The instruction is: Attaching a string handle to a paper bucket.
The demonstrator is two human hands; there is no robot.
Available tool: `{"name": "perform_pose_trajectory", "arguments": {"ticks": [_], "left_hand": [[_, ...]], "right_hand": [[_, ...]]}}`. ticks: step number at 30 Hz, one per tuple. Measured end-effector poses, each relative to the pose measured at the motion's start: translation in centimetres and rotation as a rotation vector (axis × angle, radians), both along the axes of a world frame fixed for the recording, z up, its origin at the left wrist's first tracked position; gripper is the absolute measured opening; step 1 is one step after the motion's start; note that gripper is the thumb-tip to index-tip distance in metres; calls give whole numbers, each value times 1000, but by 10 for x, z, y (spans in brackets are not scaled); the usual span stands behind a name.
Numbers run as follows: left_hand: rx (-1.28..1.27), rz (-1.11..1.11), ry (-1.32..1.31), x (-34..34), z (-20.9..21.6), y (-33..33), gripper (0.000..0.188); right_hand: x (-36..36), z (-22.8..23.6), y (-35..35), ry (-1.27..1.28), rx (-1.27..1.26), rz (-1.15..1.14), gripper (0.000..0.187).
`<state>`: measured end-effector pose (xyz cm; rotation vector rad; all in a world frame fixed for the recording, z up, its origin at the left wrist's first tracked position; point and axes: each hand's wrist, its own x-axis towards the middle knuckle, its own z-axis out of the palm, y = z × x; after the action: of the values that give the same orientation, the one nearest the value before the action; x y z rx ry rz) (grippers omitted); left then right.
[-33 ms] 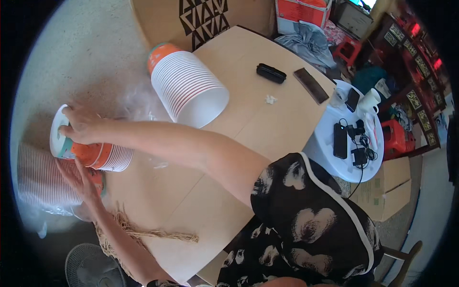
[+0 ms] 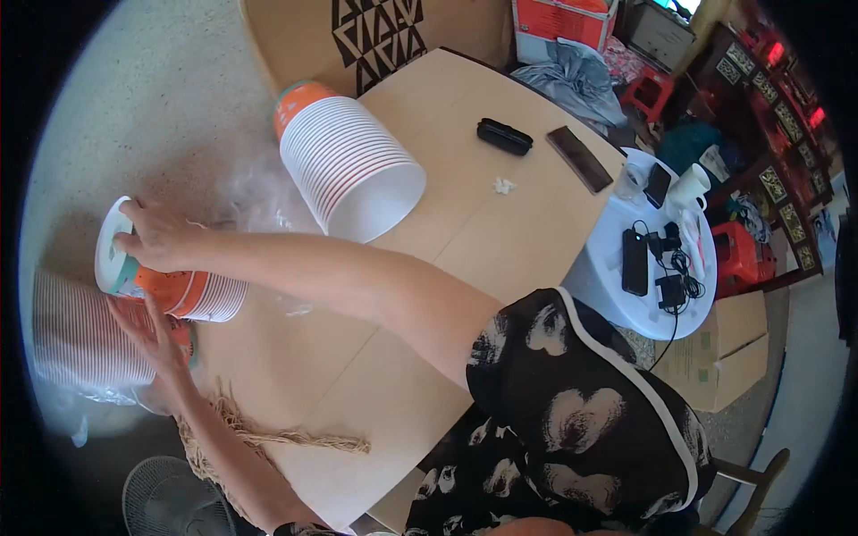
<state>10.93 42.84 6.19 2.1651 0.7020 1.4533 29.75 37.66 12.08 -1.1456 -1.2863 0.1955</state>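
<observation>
Barely shifting since the earlier frame: just a slight drift rightward of the right hand (image 2: 165, 239) and of the short stack of orange, green and white round tubs (image 2: 183, 290) in its grasp. Next to no change in the left hand (image 2: 161, 351), with fingers spread as before. Now gripping that short stack at its white round end with the right hand, digits bent over the edge and onto the flat face. Lying on its side at the left end of the pale wooden table (image 2: 500, 232), partly beneath the right hand and wrist, with white rims toward the table's middle. Reaching up with the left hand to just below the orange wall, fingers extended and not wrapped around anything visible; touching the tubs or only near them, impossible to tell.

Hidden now: part of the short stack, under the wrist and behind the left fingertips. Hard to make out at the far left: the long stack of white-rimmed tubs in clear film (image 2: 85, 335), right beside the left hand and partly covered by it. Blurred too: crumpled clear plastic (image 2: 255, 196) above the right wrist. Cut off by the lower edge: a grey round fan (image 2: 170, 505). Well apart, beyond the right forearm: a tall stack of white tubs with an orange end (image 2: 353, 152), lying tipped over.
</observation>
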Motion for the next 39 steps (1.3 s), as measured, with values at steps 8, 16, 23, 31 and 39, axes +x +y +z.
{"name": "perform_pose_trajectory", "arguments": {"ticks": [8,16,23,31,39], "left_hand": [[-91,-106,-19,-41,-82,61,67],[-283,-8,197,-50,-84,-114,52],[-447,-103,167,18,-95,-228,20],[-314,-42,69,118,-76,-268,20],[-137,116,17,180,-69,-243,28]], "right_hand": [[-15,-49,-91,-72,-41,153,19],[78,-129,-399,-134,-418,54,21],[115,-204,-483,249,-475,-433,11],[104,-210,-492,106,-399,-408,10],[127,-195,-461,65,-404,-357,21]]}}
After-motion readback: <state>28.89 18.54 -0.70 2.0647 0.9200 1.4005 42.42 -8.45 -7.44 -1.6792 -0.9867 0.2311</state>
